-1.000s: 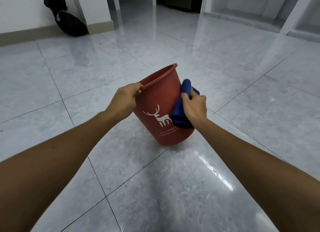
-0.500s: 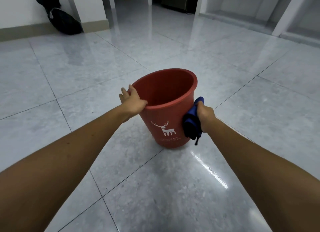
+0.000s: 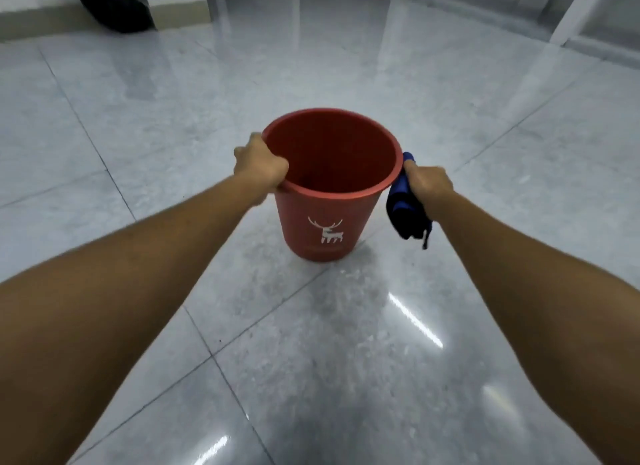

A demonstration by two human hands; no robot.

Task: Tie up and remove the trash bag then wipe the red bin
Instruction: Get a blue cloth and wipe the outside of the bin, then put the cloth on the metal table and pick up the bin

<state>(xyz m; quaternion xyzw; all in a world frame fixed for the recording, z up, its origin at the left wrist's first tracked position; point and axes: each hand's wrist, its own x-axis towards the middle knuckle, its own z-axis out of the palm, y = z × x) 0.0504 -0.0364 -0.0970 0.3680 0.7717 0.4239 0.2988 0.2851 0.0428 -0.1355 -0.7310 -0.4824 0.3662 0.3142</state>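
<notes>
Count: two bare forearms, two hands, one red bin [image 3: 329, 218], one blue cloth [image 3: 407, 210], one black bag [image 3: 116, 12]. No liner visible inside the bin; inner wall bare red down to where shadow hides the bottom

Left to right. Black bag at upper left of frame, lying against the wall base, well apart from everything else, partly cut off by the top edge. Left hand [image 3: 259, 163] at centre-left, fingers curled over the left rim of the bin, thumb side inside the rim, closed in a grip on it. Bin at centre of frame, upright or nearly so, mouth open toward the camera, white deer print on the near wall, base on the grey tiled floor [image 3: 346, 343] close to a grout line. Right hand [image 3: 427, 184] at centre-right, just beside the right rim, fist closed around the blue cloth; cloth bunched, hanging below the hand, its top end touching the outer rim, a loose strand dangling from its lower end

Edges and room: floor open on all sides of the bin; walls and door frames only along the top edge of frame. Glossy tiles show light streaks at lower centre and lower right. Motion blur on both hands
</notes>
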